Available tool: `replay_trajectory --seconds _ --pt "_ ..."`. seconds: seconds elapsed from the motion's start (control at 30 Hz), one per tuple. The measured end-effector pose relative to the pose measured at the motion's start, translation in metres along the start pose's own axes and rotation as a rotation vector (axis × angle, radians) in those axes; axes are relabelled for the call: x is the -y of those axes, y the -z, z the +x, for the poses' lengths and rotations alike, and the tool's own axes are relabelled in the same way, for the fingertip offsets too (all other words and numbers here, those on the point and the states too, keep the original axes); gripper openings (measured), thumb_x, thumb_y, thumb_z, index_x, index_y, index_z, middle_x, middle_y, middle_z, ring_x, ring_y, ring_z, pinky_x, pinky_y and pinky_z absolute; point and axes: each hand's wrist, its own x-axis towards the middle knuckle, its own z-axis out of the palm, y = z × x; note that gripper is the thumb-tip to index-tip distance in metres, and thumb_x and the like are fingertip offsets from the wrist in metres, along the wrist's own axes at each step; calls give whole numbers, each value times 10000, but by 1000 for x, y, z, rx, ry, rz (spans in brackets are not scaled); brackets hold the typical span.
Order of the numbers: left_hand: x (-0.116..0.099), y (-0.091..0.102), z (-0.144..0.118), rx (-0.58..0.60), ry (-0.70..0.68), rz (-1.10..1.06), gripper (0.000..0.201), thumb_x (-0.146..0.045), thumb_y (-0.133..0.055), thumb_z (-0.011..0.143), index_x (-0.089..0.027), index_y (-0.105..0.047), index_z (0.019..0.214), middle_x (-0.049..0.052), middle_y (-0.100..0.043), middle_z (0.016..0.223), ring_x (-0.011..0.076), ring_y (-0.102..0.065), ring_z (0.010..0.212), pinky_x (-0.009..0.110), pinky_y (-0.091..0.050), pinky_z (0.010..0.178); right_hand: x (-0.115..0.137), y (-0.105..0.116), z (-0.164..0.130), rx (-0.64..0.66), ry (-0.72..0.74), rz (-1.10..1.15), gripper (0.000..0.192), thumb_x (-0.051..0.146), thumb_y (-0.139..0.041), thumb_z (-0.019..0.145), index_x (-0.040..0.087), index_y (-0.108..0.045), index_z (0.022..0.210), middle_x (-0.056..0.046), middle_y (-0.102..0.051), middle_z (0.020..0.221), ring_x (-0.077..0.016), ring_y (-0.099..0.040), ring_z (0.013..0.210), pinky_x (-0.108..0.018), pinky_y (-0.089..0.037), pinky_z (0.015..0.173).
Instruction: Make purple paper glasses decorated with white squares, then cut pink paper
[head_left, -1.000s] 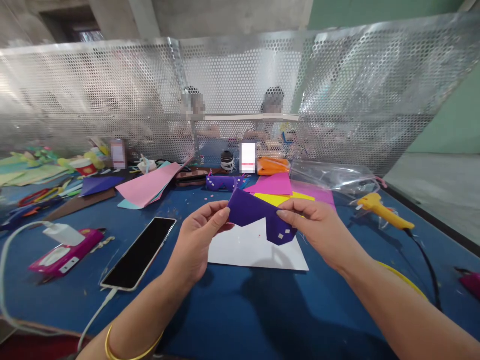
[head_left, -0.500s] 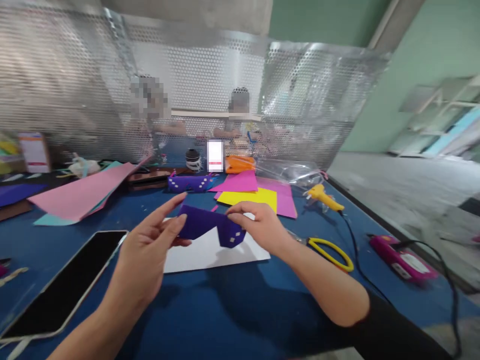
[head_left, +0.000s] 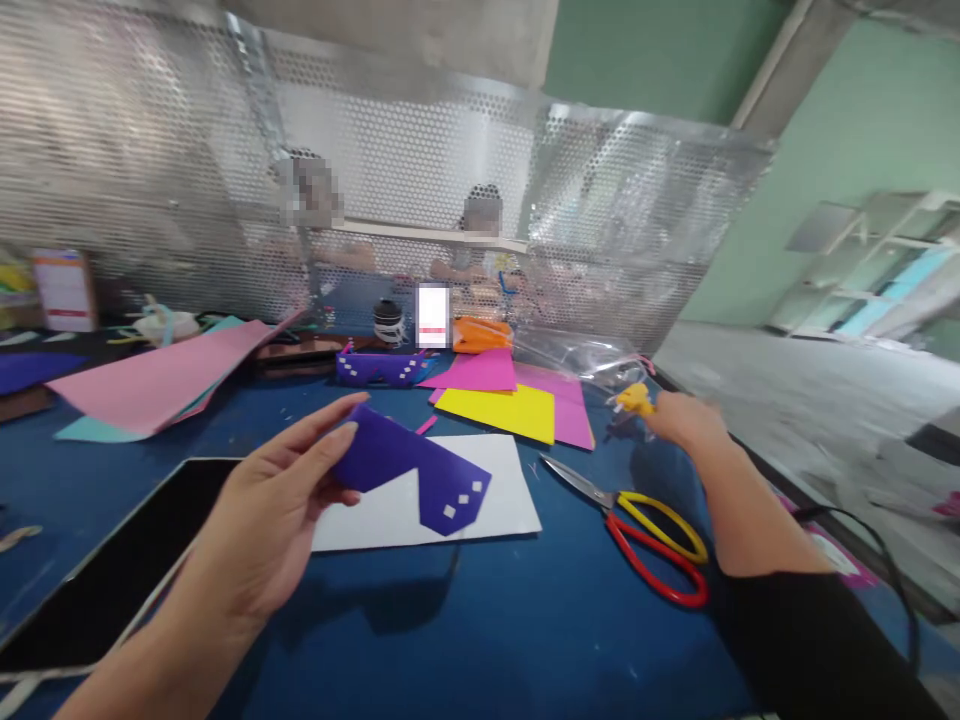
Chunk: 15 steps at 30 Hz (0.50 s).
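Paper cutout, purple and shaped like a pair of glasses with three small white squares on its right lens, sits pinched between the thumb and fingers of the left hand, held above the tabletop near its middle. Under it lies one white sheet, flat on the blue surface. The right hand stretches toward the right edge of the tabletop and meets the yellow glue gun; blur hides whether its fingers are closed around it, so I cannot tell its grip. One pair of scissors, with one yellow and one red handle, lies just right of the white sheet, blades pointing toward the far edge. Beyond the sheet lie one yellow paper and two magenta papers, overlapping. A second purple glasses cutout stands near the far edge. One pink sheet lies toward the far left corner, and one phone lies screen up at the near left edge. Behind the perforated metal screen sit two other people.
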Motion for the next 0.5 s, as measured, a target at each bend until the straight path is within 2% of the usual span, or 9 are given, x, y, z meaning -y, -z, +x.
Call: replay_trajectory --seconds 0.03,0.07,0.1,0.13,0.17,0.23,0.3,0.5 --pt "0 0 -2 22 -1 10 402 -305 -866 640 -265 -774 1029 -3 -760 931 69 -581 593 121 -472 426 -1 -5 2 59 -2 0 345 365 -594 936 172 -585 1222 -94 -607 1238 -210 -627 1041 -422 -542 874" --pt "1 0 -4 55 1 14 396 -298 -859 651 -242 -774 1033 9 -755 923 63 -561 574 125 -468 420 -1 -10 3 98 -3 -3 235 359 -489 991 263 -642 1141 -77 -608 1251 -177 -613 1084 -326 -516 888" --pt "1 1 -5 83 1 11 385 -296 -847 667 -225 -773 1038 17 -749 903 68 -555 576 134 -472 422 -1 -13 4 130 11 6 293 351 -619 923 182 -624 1162 -114 -613 1225 -201 -625 1055 -355 -530 876" --pt "2 2 -6 118 8 8 388 -303 -830 691 -222 -765 1065 20 -739 872 74 -552 582 143 -478 428 -1 -15 5 146 13 2 245 353 -593 939 208 -638 1131 -105 -624 1210 -184 -628 1030 -342 -528 869" --pt "3 3 -6 149 16 1 391 -310 -814 710 -219 -758 1086 19 -727 845 78 -544 579 152 -485 431 -1 -17 7 138 5 0 198 342 -587 940 208 -650 1073 -93 -651 1146 -179 -641 984 -348 -524 850" --pt "6 5 -6 202 23 18 415 -317 -778 758 -227 -726 1159 11 -695 791 85 -535 595 159 -491 450 -1 -19 9 104 43 35 121 236 -616 877 132 -658 921 -210 -694 1011 -311 -684 914 -423 -474 731" --pt "8 6 -6 228 23 39 450 -317 -754 786 -233 -688 1224 -2 -654 740 87 -517 598 161 -491 463 0 -19 8 51 59 69 73 199 -653 811 130 -632 823 -274 -699 962 -384 -692 900 -439 -411 675" --pt "12 4 -4 240 16 87 472 -340 -735 806 -204 -662 1252 4 -601 742 87 -445 596 170 -477 464 7 -10 0 -100 -5 168 226 261 -738 738 140 -574 642 -343 -695 935 -407 -703 938 -406 -320 600"
